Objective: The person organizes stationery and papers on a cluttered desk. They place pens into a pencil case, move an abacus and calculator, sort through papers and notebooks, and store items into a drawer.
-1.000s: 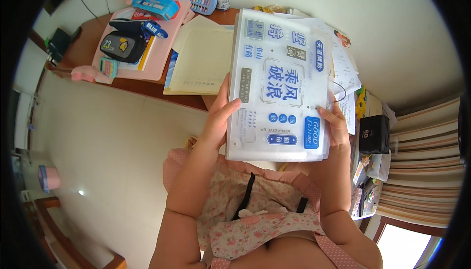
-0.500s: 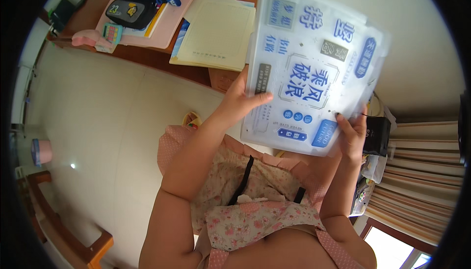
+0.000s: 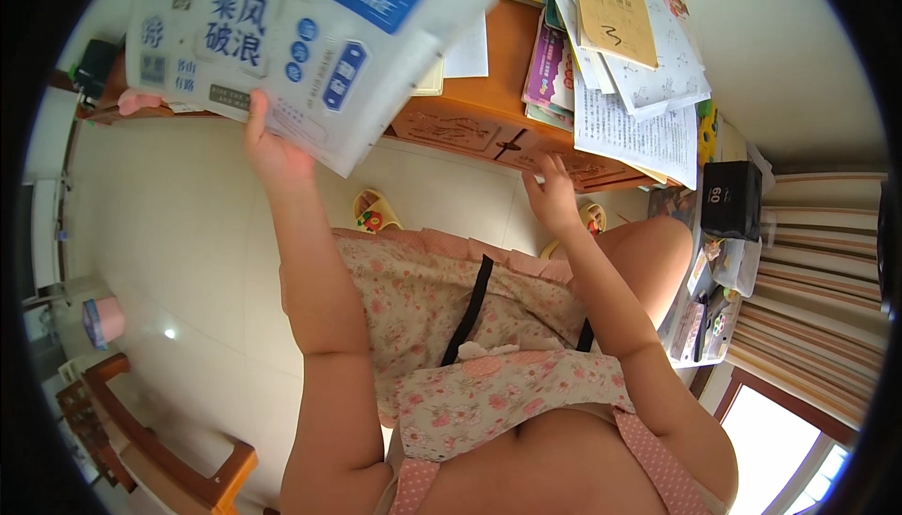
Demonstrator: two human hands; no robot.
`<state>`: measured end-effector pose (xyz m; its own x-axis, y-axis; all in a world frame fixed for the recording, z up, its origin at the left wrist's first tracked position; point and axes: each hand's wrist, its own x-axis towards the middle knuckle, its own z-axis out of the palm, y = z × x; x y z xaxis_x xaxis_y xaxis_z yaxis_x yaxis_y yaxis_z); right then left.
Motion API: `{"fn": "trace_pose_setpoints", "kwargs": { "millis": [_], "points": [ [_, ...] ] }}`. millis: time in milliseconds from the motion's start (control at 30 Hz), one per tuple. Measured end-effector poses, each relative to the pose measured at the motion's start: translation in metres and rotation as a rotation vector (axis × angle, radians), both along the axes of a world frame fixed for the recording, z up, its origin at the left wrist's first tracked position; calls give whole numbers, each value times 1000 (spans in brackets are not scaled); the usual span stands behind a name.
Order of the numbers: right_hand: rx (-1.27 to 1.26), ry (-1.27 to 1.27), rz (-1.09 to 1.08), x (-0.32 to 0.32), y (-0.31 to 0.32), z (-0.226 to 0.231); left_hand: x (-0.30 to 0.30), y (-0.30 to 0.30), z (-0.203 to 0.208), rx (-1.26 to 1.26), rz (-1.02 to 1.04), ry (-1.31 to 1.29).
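Observation:
My left hand (image 3: 280, 153) grips a translucent plastic file folder (image 3: 282, 26) printed in blue and grey by its near edge, with the thumb on its printed face. The folder is held up at the upper left, tilted, and hides much of the desk behind it. Holding nothing, my right hand (image 3: 552, 197) is in front of the carved desk front (image 3: 470, 130), its fingers apart. Beyond that hand, a loose pile of printed papers (image 3: 639, 130) lies on the desk, with a tan booklet (image 3: 615, 17) on top. Colourful books (image 3: 548, 69) lie beside the pile.
A black box (image 3: 731, 199) and a cluttered clear container (image 3: 705, 327) stand at the right, near a striped curtain (image 3: 813, 280). A wooden chair (image 3: 160, 449) is at the lower left, and a pink bin (image 3: 103, 320) stands on the floor. My feet wear yellow slippers (image 3: 376, 212).
The folder has swung to the upper left in my left hand. My right hand has let go of it and dropped in front of the desk. The view has shifted right, showing the paper pile.

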<state>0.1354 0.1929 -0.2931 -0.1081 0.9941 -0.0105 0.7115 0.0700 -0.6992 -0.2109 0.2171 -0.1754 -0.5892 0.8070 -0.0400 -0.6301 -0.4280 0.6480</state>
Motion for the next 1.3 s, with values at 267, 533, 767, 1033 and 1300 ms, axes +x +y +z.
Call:
{"fn": "trace_pose_setpoints", "kwargs": {
  "millis": [267,533,767,1033,1300],
  "points": [
    [-594,634,-422,-38,43,-87,-7,2,-5,47,-39,-59],
    [-560,503,-534,-66,53,-126,1,6,-4,75,-88,-63],
    [-354,172,-468,-67,33,-150,3,14,3,33,-43,-121],
    [-156,338,-163,-57,-25,-200,24,8,-7,-48,-7,-207],
    [-249,263,45,-66,-59,-167,49,-18,-17,-207,53,-154]
  ]
}}
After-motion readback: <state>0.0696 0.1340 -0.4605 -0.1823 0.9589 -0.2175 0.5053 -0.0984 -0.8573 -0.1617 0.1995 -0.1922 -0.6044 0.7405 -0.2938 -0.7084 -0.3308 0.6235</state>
